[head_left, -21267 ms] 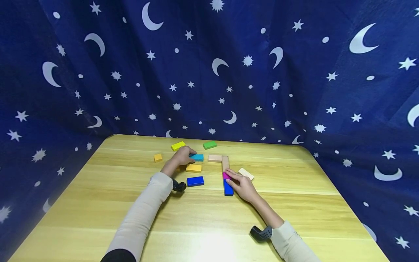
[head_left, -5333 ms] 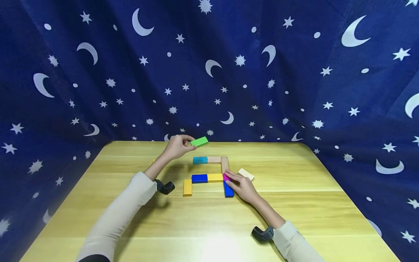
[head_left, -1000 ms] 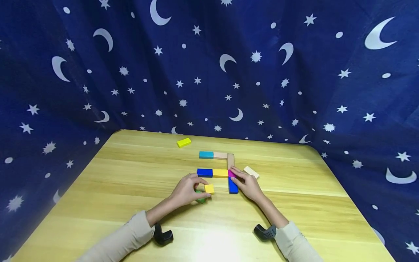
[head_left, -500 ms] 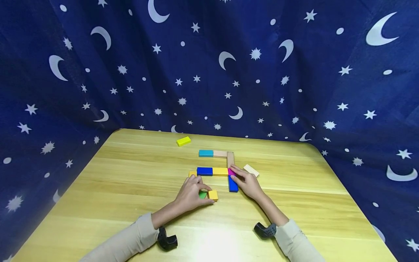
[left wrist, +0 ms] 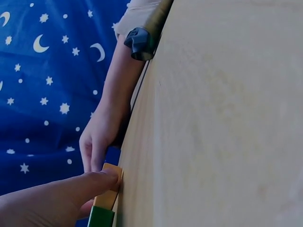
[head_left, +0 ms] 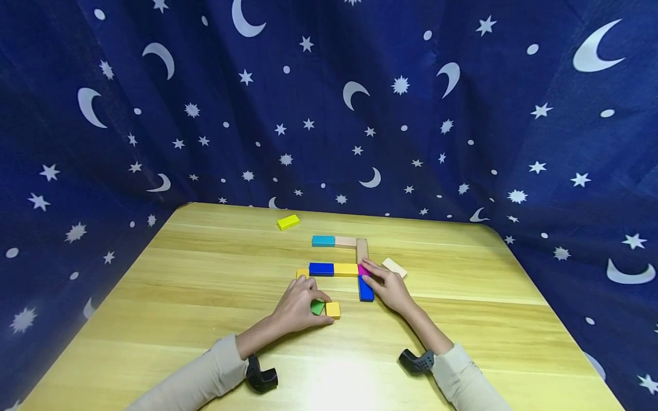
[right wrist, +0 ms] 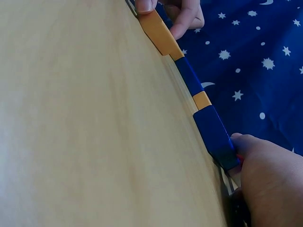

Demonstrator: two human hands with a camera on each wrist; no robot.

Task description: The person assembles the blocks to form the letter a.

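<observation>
My left hand (head_left: 298,305) pinches a small orange block (head_left: 333,310) between thumb and index finger, low over the table. Right beside it, partly hidden by that hand, lies a green block (head_left: 317,307). My right hand (head_left: 392,292) holds a magenta block (head_left: 362,269) with its fingertips; most of that block is covered. A blue block (head_left: 366,289) extends toward me from the magenta one. Leftward from it run a yellow-orange block (head_left: 346,269) and another blue block (head_left: 321,269). Another orange block (head_left: 303,273) shows behind the left knuckles.
A light wooden block (head_left: 362,250) joins the magenta block's far end. A pale pink block (head_left: 345,242) and a teal block (head_left: 323,241) continue left from it. A cream block (head_left: 394,268) lies right of the right hand, a yellow block (head_left: 288,222) near the back edge.
Teal, blue and yellow-orange blocks were lined up over the earlier frames. The green block came from the back to the front. Lately the left hand lowered the small orange block beside it.
</observation>
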